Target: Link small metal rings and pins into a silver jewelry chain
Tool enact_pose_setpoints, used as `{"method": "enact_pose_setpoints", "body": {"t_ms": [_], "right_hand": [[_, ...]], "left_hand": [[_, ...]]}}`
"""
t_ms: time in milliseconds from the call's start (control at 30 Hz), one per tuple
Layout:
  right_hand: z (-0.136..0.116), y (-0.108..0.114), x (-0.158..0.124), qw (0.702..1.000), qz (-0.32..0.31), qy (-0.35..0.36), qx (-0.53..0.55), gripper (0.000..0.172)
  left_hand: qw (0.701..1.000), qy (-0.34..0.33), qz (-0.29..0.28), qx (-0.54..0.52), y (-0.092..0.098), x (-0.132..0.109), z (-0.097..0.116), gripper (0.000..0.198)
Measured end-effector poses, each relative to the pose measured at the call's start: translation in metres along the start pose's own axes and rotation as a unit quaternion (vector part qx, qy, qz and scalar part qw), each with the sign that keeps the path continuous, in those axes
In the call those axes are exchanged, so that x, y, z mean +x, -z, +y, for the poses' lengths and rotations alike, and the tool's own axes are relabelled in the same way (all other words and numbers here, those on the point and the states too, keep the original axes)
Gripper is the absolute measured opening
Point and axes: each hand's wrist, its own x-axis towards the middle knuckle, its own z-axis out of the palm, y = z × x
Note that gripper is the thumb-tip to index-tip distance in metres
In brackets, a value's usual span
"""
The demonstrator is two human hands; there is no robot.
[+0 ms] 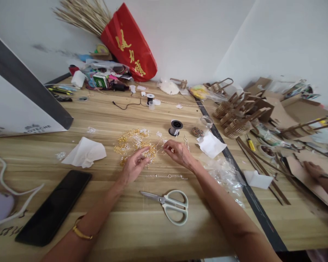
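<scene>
Fingers (143,150) curve beside a loose, shiny pile of small gold pieces (137,140).

Soft light, faint shadows, stretched edges

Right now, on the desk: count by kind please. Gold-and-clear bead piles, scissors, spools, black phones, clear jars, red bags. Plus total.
Gold-and-clear bead pile: 1
Scissors: 1
Spools: 2
Black phone: 1
Clear jar: 1
Red bag: 1
Total: 7
</scene>
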Motion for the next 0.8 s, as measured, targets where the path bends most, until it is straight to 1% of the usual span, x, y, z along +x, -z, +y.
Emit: {"method": "enact_pose_setpoints", "body": {"t_ms": [67, 133, 233, 300, 367, 433, 567, 700, 800], "right_hand": [[-0.006, 0.003, -0.001, 1.000, -0.001, 0.007, 0.001, 0.009], [-0.009, 0.004, -0.001, 1.000, 0.000, 0.012, 0.006, 0.009], [-0.009, 0.003, -0.001, 1.000, 0.003, 0.014, 0.014, 0.009], [-0.006, 0.002, -0.001, 1.000, 0.006, 0.013, 0.015, 0.009], [-0.004, 0.002, -0.002, 1.000, 0.007, 0.009, 0.014, 0.009], [-0.001, 0.005, -0.003, 1.000, 0.010, -0.001, 0.012, 0.010], [0.006, 0.017, -0.005, 0.999, 0.033, -0.035, 0.000, 0.011], [0.014, 0.030, -0.007, 0.996, 0.053, -0.072, -0.022, 0.011], [0.018, 0.039, -0.008, 0.994, 0.033, -0.093, -0.048, 0.011]], "left_hand": [[0.998, 0.014, -0.030, -0.054, -0.002, -0.001, 0.001, 0.055], [0.992, 0.013, -0.056, -0.114, -0.006, -0.001, 0.000, 0.056], [0.974, 0.037, -0.100, -0.201, -0.010, -0.002, -0.005, 0.059], [0.964, 0.051, -0.119, -0.231, -0.010, -0.003, -0.007, 0.059], [0.964, 0.055, -0.117, -0.230, -0.009, -0.003, -0.009, 0.052], [0.970, 0.061, -0.110, -0.209, -0.006, -0.002, -0.010, 0.041], [0.978, 0.070, -0.123, -0.156, 0.002, -0.002, -0.009, 0.026], [0.983, 0.071, -0.111, -0.131, 0.007, -0.002, -0.003, 0.024], [0.985, 0.069, -0.099, -0.124, 0.009, -0.002, 0.000, 0.025]]}}
